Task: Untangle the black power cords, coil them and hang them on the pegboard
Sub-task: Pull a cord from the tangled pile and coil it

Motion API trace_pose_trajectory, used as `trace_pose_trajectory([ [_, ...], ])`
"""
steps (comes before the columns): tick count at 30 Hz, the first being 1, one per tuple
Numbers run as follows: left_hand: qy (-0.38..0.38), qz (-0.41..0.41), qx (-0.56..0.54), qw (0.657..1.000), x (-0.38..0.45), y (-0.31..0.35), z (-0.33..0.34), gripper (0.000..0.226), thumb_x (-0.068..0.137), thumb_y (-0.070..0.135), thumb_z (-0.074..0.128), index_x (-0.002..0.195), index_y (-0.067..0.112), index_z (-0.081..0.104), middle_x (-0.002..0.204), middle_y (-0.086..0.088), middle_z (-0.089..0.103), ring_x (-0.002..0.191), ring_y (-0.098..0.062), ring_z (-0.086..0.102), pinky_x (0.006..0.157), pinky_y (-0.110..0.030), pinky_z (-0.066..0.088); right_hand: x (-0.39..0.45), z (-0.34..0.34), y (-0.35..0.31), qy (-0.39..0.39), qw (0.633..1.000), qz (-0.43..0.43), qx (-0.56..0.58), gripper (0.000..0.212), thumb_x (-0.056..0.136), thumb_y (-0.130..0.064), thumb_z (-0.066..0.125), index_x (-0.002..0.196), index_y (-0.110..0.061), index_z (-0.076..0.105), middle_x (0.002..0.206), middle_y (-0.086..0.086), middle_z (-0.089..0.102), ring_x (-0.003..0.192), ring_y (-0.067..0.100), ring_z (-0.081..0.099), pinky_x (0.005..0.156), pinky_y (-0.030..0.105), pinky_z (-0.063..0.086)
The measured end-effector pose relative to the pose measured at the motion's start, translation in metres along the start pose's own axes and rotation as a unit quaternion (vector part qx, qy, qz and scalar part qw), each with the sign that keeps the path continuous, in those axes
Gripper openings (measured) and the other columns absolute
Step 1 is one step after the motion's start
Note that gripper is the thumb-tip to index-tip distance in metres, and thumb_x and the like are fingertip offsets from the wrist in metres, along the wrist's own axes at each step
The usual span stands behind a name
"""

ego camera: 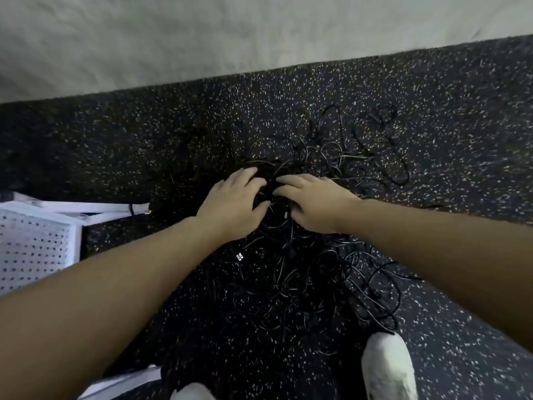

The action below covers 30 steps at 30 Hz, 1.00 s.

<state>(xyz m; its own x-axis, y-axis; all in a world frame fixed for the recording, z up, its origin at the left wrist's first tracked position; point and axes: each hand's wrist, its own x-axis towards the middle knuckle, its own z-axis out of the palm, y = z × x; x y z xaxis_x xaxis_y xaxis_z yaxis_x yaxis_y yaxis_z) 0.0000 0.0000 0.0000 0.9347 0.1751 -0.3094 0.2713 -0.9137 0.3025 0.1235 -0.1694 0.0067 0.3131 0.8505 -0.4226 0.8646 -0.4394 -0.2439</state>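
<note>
**Meanwhile, both hands were deep in the cord pile**

Down on the speckled black floor, the black power cords lay in one loose, knotted heap in the middle of the mat, with stray loops reaching toward the mat's far edge, where it met the pale wall, and others trailing back toward the person's feet. The left hand lay palm down on the far part of the heap, its fingers bent over the strands and its thumb tucked in against them. The right hand sat just beside it, also palm down, with its fingers curled into the same cluster of cords. Both hands appeared to be grasping cord, though the strands under the fingers were too dark and blurred to pick out which ones. A small white-marked plug end showed among the cords near the left forearm.

The white pegboard stood at the left edge of the floor, well apart from the heap, with a white frame piece lying just beyond it. A white shoe rested at the near edge, touching the closest loops of cord.
</note>
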Motion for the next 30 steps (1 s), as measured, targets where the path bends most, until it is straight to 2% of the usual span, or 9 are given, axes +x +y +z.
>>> trace_pose_trajectory([
  [6,-0.03,-0.005,-0.049,0.998,0.011,-0.001,0.042,0.051,0.107,0.046,0.042,0.152,0.021,0.043,0.165,0.004,0.026,0.152,-0.019,0.024,0.122,-0.045,0.028,0.018,0.029,0.011,-0.133,0.975,-0.076,-0.163,0.049,0.099,-0.028,0.047,0.147,-0.035,0.044,0.165,-0.006,0.022,0.156,0.018,0.005,0.123,0.061,0.001],
  [10,-0.091,-0.003,-0.189,0.978,0.006,0.004,0.036,0.048,0.109,0.048,0.033,0.138,0.019,0.057,0.146,0.007,0.05,0.134,-0.014,0.046,0.117,-0.042,0.035,0.015,0.021,0.016,-0.147,0.971,-0.069,-0.173,0.03,0.1,-0.039,0.051,0.127,-0.035,0.063,0.144,-0.006,0.05,0.147,0.02,0.029,0.12,0.068,-0.001],
  [13,-0.122,-0.007,-0.264,0.957,-0.011,0.012,0.022,0.049,0.107,0.057,0.031,0.129,0.025,0.062,0.124,0.009,0.065,0.119,-0.009,0.057,0.11,-0.036,0.04,0.006,0.004,0.011,-0.089,0.992,-0.049,-0.076,0.03,0.1,-0.048,0.052,0.124,-0.038,0.066,0.131,-0.01,0.061,0.13,0.016,0.051,0.123,0.056,0.016],
  [15,-0.134,-0.007,-0.267,0.954,-0.026,0.017,0.011,0.046,0.104,0.062,0.034,0.123,0.032,0.062,0.111,0.017,0.066,0.109,-0.004,0.059,0.103,-0.032,0.043,-0.005,-0.013,0.004,-0.054,0.998,-0.037,-0.02,0.031,0.098,-0.054,0.054,0.121,-0.039,0.069,0.123,-0.014,0.067,0.117,0.014,0.06,0.113,0.042,0.039],
  [17,-0.137,0.004,-0.235,0.962,-0.04,0.021,-0.001,0.037,0.104,0.058,0.04,0.115,0.03,0.062,0.098,0.016,0.064,0.091,-0.005,0.059,0.089,-0.03,0.046,-0.02,-0.031,-0.007,-0.029,0.999,-0.028,0.021,0.03,0.098,-0.053,0.055,0.119,-0.039,0.071,0.112,-0.02,0.071,0.104,0.008,0.063,0.1,0.032,0.048],
  [20,-0.105,0.005,-0.215,0.971,-0.061,0.029,-0.019,0.021,0.107,0.039,0.047,0.11,0.022,0.059,0.101,0.006,0.071,0.084,-0.017,0.061,0.077,-0.031,0.048,-0.048,-0.054,-0.025,0.018,0.993,-0.016,0.118,0.022,0.1,-0.047,0.058,0.109,-0.035,0.073,0.094,-0.021,0.07,0.082,0.0,0.061,0.086,0.026,0.049],
  [24,-0.015,-0.045,-0.272,0.961,-0.1,0.038,-0.048,0.019,0.108,0.032,0.044,0.105,0.022,0.059,0.097,0.007,0.074,0.085,-0.018,0.067,0.076,-0.033,0.051,-0.091,-0.081,-0.05,0.135,0.966,0.0,0.222,0.021,0.101,-0.046,0.054,0.096,-0.029,0.064,0.081,0.0,0.069,0.066,0.013,0.06,0.065,0.029,0.052],
  [27,0.006,-0.06,-0.295,0.954,-0.129,0.038,-0.059,0.021,0.108,0.03,0.046,0.098,0.025,0.064,0.098,0.006,0.076,0.099,-0.018,0.071,0.088,-0.036,0.055,-0.122,-0.101,-0.064,0.233,0.927,0.024,0.292,0.023,0.103,-0.042,0.053,0.096,-0.021,0.061,0.068,-0.006,0.056,0.055,0.007,0.051,0.05,0.017,0.042],
  [30,0.051,-0.057,-0.298,0.951,-0.157,0.049,-0.065,0.007,0.105,0.036,0.054,0.105,0.03,0.058,0.109,0.004,0.07,0.105,-0.025,0.068,0.087,-0.041,0.054,-0.149,-0.116,-0.08,0.281,0.889,0.035,0.36,0.029,0.104,-0.042,0.051,0.106,-0.016,0.063,0.07,-0.004,0.054,0.054,0.008,0.044,0.052,0.019,0.037],
])
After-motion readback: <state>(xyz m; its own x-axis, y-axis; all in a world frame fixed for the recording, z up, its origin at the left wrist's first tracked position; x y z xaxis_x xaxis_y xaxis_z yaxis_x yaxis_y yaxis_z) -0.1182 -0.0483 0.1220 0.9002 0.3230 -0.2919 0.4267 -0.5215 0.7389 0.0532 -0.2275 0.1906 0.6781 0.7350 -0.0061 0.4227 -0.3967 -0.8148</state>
